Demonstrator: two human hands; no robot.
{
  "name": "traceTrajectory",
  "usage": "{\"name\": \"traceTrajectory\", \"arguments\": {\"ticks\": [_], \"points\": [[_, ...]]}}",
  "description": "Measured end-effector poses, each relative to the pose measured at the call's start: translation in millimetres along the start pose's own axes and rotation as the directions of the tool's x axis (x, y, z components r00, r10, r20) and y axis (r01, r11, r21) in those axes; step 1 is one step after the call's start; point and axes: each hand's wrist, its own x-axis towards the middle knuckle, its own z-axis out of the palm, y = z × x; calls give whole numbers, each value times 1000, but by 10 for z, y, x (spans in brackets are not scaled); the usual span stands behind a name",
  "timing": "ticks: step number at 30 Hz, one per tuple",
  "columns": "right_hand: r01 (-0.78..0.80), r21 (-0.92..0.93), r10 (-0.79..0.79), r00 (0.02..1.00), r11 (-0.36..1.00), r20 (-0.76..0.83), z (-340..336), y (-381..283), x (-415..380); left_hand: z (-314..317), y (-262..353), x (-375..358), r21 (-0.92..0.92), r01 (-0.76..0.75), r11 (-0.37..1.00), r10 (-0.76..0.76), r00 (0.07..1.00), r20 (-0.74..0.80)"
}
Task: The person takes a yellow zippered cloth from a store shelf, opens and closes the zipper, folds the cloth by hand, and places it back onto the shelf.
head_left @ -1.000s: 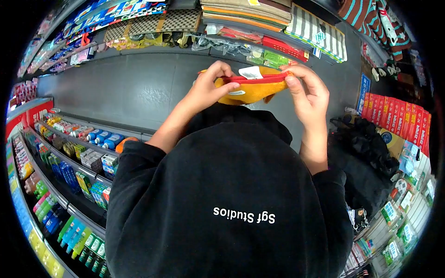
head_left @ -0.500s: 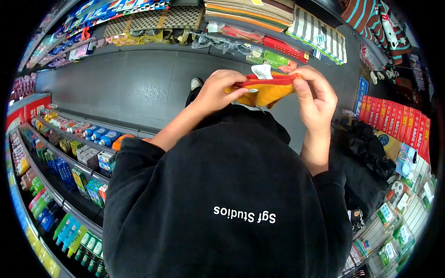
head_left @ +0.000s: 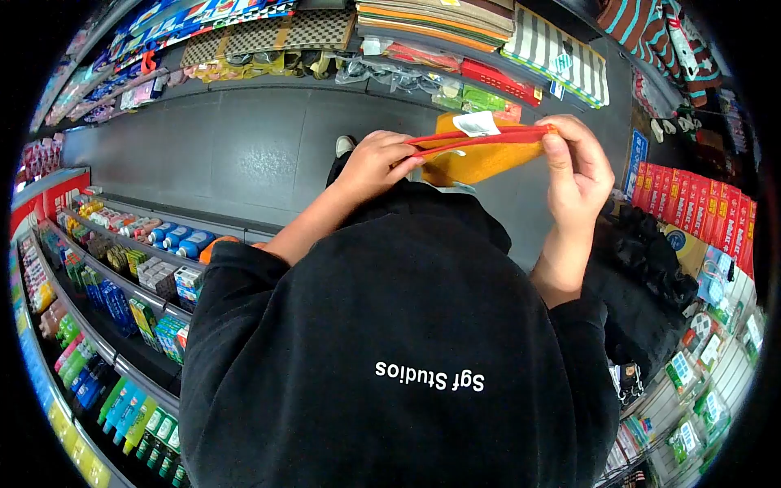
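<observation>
A mustard-yellow cloth item (head_left: 480, 159) with a red edge band hangs between my two hands in front of my chest. Its red edge is pulled out sideways and parts into two layers near the left end. From that edge sticks up a white label (head_left: 477, 124), and a smaller white tag shows on the near layer. My left hand (head_left: 370, 165) has its fingers closed on the left end of the band. At the right corner, my right hand (head_left: 579, 167) pinches the band between thumb and fingers.
Shelves of bottles and boxes (head_left: 154, 272) curve along the left. Ahead, a low shelf holds folded mats (head_left: 439, 23) and a striped mat (head_left: 561, 61). Red boxes (head_left: 691, 207) stand at the right, near black bunched fabric (head_left: 643, 252). Grey floor (head_left: 236, 146) lies between the shelves.
My right hand has moved right, drawing the cloth's red edge out longer and straighter. The yellow body has unfolded and shows wider; my left hand has shifted slightly left.
</observation>
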Motion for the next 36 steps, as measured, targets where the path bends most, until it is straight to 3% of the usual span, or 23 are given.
{"name": "traceTrajectory", "arguments": {"ticks": [6,17,23,31,36], "points": [[-10,63,21,985,998,-173,-151,13,44,-22,-119,-141,53,5,999,-5,1000,12],[0,-9,-2,953,1000,-302,-327,95,96,-22,-184,-257,-43,23,999,-23,1000,-2],[-14,-30,3,948,999,-319,-434,180,102,-24,-188,-258,-43,85,995,-86,996,-8],[-101,-21,85,914,995,-397,-579,417,116,-39,-217,-295,51,59,997,-64,992,104],[-105,15,102,911,994,-399,-610,504,88,-54,-181,-252,34,-9,999,7,998,68]]}}
